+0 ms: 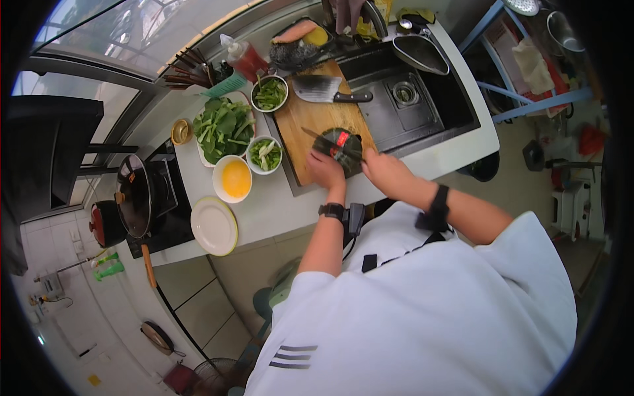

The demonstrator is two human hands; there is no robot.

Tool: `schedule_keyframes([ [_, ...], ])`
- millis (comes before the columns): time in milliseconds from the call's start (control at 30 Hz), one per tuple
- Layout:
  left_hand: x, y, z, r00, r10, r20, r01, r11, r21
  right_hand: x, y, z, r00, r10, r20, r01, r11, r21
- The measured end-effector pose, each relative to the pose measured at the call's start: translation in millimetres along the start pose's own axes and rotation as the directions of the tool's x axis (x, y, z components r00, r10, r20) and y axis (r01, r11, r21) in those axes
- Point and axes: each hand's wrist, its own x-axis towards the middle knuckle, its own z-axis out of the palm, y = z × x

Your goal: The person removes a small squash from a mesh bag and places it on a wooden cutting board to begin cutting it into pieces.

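A dark round item with a red label [345, 143], perhaps a wrapped squash, rests on the near end of the wooden cutting board [317, 116]. My left hand [325, 170] holds its near left side. My right hand [385, 171] grips a narrow knife [322, 141], whose blade lies across the round item and points to the far left; the handle is mostly hidden in my fist. Farther up the board lies a cleaver [317, 89] with a black handle. Bowls of cut greens [269, 94] and chopped green vegetables [265, 154] stand left of the board.
Left on the counter are a dish of leafy greens [223, 128], a bowl of beaten egg [235, 179] and a plate [214, 226]. A lidded pan [134, 195] sits on the cooktop. The black sink [406, 109] adjoins the board; a tray with salmon [299, 42] stands behind.
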Motion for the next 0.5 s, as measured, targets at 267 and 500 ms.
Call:
schedule_keyframes([
  [267,8.0,-2.8,-0.3,0.998,0.012,0.068,-0.015,0.999,0.042,-20.8,2.2,2.8,0.998,0.049,0.025,-0.049,0.999,0.007],
  [500,5.4,-5.8,-4.6,0.997,0.038,0.071,-0.043,0.996,0.074,-22.2,-4.7,8.0,0.997,0.07,0.027,-0.069,0.997,-0.016],
])
